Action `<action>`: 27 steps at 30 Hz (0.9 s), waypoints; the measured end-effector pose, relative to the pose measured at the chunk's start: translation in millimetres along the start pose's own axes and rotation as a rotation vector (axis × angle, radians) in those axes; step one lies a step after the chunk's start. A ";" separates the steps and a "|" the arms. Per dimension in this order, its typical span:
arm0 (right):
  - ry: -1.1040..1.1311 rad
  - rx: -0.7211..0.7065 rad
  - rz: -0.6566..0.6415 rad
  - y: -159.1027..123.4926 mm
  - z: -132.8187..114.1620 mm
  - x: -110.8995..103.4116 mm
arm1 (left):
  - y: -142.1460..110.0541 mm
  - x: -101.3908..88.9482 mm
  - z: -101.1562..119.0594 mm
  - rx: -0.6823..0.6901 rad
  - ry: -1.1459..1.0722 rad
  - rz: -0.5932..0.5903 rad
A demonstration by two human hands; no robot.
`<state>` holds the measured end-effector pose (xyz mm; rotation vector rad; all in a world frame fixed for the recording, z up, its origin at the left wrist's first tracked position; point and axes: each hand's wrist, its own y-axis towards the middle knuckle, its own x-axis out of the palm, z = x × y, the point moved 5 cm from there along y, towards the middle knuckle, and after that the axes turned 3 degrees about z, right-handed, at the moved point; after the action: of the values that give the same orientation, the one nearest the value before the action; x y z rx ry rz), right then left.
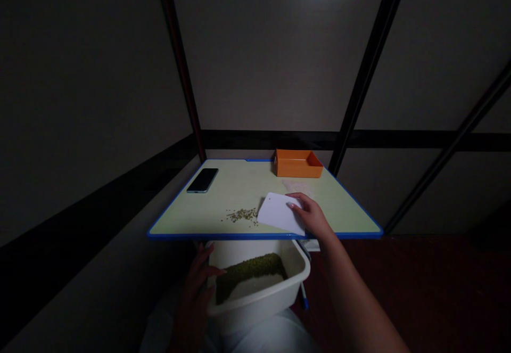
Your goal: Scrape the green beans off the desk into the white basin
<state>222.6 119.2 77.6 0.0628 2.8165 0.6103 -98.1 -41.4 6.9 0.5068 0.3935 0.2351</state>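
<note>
My right hand (312,215) grips a white flat scraper card (279,212) that rests on the pale green table (239,188) near its front edge. Just left of the card lies a small pile of green beans (242,215). Below the table's front edge my left hand (197,284) holds the left rim of a white plastic tub (275,297). The tub is tilted and holds a heap of green beans (249,273).
A black phone (203,180) lies at the table's back left. An orange open box (297,163) stands at the back right. The table has a blue rim. Dark metal poles rise behind it against grey walls.
</note>
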 end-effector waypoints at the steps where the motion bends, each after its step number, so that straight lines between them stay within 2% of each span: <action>1: 0.006 0.001 0.001 0.0 0.0 -0.1 | -0.2 0.4 -0.8 -0.003 -0.003 0.000; 3: 0.013 -0.003 0.008 -0.1 -0.4 -0.5 | -0.3 2.0 -1.4 -0.014 -0.009 0.006; 8: 0.011 -0.009 0.001 -0.3 -0.7 -0.9 | -0.1 2.4 4.6 0.002 -0.026 0.108; 13: 0.021 -0.007 -0.014 -0.8 -1.8 0.6 | -0.8 3.0 5.9 0.008 -0.023 0.020; 18: 0.024 -0.014 -0.024 -0.2 -1.8 2.0 | -0.5 1.3 6.2 0.012 -0.030 0.054; 24: -0.006 -0.005 -0.024 -0.1 -0.6 1.5 | 1.6 4.6 9.7 -0.020 -0.026 0.021; 27: -0.008 -0.012 -0.012 -0.5 -1.3 0.8 | 1.4 3.0 7.3 -0.041 -0.037 0.091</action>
<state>221.5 118.3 78.4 0.0465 2.8028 0.6233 -92.4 -42.4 12.5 0.4886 0.3296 0.3212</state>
